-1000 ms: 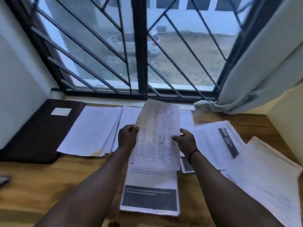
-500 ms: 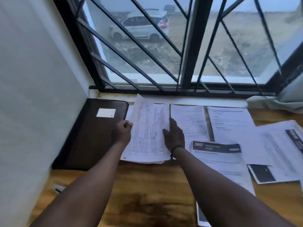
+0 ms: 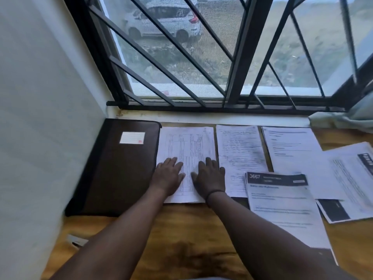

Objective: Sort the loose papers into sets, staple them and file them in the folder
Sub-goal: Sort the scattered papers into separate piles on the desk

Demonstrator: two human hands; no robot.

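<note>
A set of sheets printed with a table (image 3: 186, 146) lies flat on the wooden desk (image 3: 181, 229), right of a closed dark brown folder (image 3: 121, 168) with a white label. My left hand (image 3: 168, 176) and my right hand (image 3: 209, 175) both press flat on this set, fingers straight. To the right lie a handwritten-looking page (image 3: 240, 152), a white printed page (image 3: 290, 148), a set headed with a black band reading 3667 (image 3: 282, 209), and another black-banded set (image 3: 351, 182).
A white wall (image 3: 40, 118) closes the left side. A barred window (image 3: 222, 67) and its sill (image 3: 201, 118) run along the back. A curtain (image 3: 343, 120) bunches at the far right. A small pale object (image 3: 77, 240) lies by the wall at the desk's near left.
The tabled sheets, held up in both hands a second ago, were carried left and laid down beside the folder. Both hands let go of the edges and now press flat on them.
</note>
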